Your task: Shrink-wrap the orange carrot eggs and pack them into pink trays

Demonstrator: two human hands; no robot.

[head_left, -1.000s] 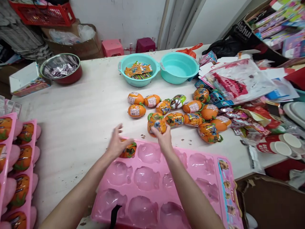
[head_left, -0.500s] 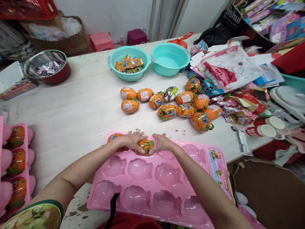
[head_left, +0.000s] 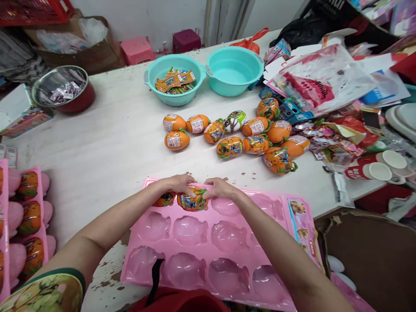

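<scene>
A pink plastic tray [head_left: 227, 260] with egg-shaped pockets lies at the near table edge. Two orange toy eggs sit in its far-left pockets: one [head_left: 164, 199] at the corner, another [head_left: 191, 201] beside it. My left hand [head_left: 177, 184] and my right hand [head_left: 219, 188] both press fingers down on the second egg, fingers close together. A pile of several orange eggs [head_left: 234, 138] lies on the table beyond the tray.
Two teal basins stand at the back, one [head_left: 175, 80] holding packets, one [head_left: 234, 69] without. A metal bowl [head_left: 61, 89] sits at left. Filled pink trays [head_left: 26, 216] lie at the left edge. Bags, packaging and cups [head_left: 370, 171] crowd the right.
My right hand carried an orange egg from the table pile into the tray's second pocket. Both hands came together on it and now press it down.
</scene>
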